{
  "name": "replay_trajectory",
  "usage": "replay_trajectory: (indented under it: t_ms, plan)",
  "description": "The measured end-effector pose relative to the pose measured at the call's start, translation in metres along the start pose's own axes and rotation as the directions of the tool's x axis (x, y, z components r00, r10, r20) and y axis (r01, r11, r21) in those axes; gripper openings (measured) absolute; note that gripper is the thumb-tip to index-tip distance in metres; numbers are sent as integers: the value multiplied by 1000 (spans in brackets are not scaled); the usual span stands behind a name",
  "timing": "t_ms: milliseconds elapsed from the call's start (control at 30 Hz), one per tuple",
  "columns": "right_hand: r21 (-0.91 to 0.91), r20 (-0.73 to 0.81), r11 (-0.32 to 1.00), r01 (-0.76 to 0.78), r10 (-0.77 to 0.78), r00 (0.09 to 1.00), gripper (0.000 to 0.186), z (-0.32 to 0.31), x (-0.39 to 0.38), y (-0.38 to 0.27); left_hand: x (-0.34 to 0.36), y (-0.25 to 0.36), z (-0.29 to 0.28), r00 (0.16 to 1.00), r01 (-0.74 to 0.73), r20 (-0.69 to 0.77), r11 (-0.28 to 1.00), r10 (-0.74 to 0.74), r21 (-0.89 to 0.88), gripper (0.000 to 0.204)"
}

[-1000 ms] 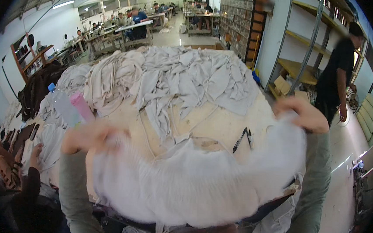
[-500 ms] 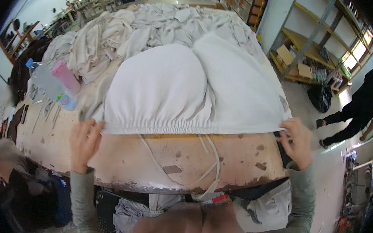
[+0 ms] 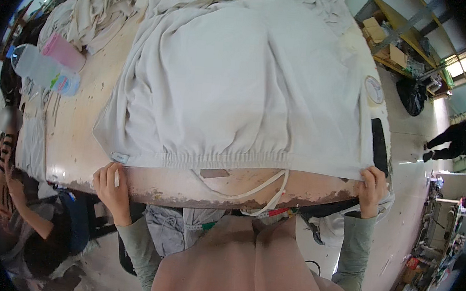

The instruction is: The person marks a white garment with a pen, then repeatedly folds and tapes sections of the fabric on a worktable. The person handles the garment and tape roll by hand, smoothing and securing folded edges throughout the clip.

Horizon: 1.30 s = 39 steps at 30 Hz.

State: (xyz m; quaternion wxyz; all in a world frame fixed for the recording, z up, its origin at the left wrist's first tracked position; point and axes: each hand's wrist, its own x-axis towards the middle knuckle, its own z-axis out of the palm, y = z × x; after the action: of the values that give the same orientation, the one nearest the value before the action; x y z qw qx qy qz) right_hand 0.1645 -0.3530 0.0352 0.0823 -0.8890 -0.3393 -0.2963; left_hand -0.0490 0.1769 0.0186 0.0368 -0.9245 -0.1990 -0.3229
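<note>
A pale off-white garment (image 3: pixel 210 83) with a gathered elastic waistband (image 3: pixel 226 159) is spread over the worn table, its waist side toward me. My left hand (image 3: pixel 113 188) is closed at the waistband's left end, beside a small label (image 3: pixel 120 158). At the opposite end, my right hand (image 3: pixel 371 192) pinches the corner between thumb and fingers. From under the waistband a thin white drawstring (image 3: pixel 257 190) loops over the table's near edge. Folds run down the middle of the cloth, and its far side merges with a pile of similar fabric.
On the left of the table (image 3: pixel 90 112) are a clear bottle (image 3: pixel 34 67) and a pink tumbler (image 3: pixel 64 52). A heap of pale cloth (image 3: pixel 99 6) covers the far side. Another person (image 3: pixel 20 200) sits at left; someone in dark clothes (image 3: pixel 458 136) is at right, near shelves (image 3: pixel 401 27).
The garment was billowed up with air and now lies flatter and spread wider. Both hands have kept hold of the waistband ends. The view has shifted, and a round sticker shows at right.
</note>
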Motion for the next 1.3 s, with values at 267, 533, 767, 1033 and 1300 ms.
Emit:
replay_trajectory:
  t_ms: [267, 533, 767, 1033, 1300]
  plan:
    - [-9, 22, 998, -59, 59, 998, 40, 2, -14, 11, -1, 2, -4, 978, 209, 62, 919, -200, -333, 27]
    - [9, -16, 997, -75, 75, 997, 42, 11, -25, 19, 17, -11, 2, 999, 47, -1, 998, -47, -43, 27]
    - [-221, -212, 957, -187, 140, 967, 32, 1, -29, 50, -1, -3, -1, 942, 23, -336, 993, 18, 115, 32]
    - [-301, -297, 919, -254, 163, 941, 23, -9, -45, 81, -18, 3, -17, 862, 62, -503, 970, 67, 236, 21]
    - [-185, -278, 947, -263, 206, 938, 34, -17, -90, 126, -29, -40, -19, 835, 297, -548, 885, -59, 358, 16]
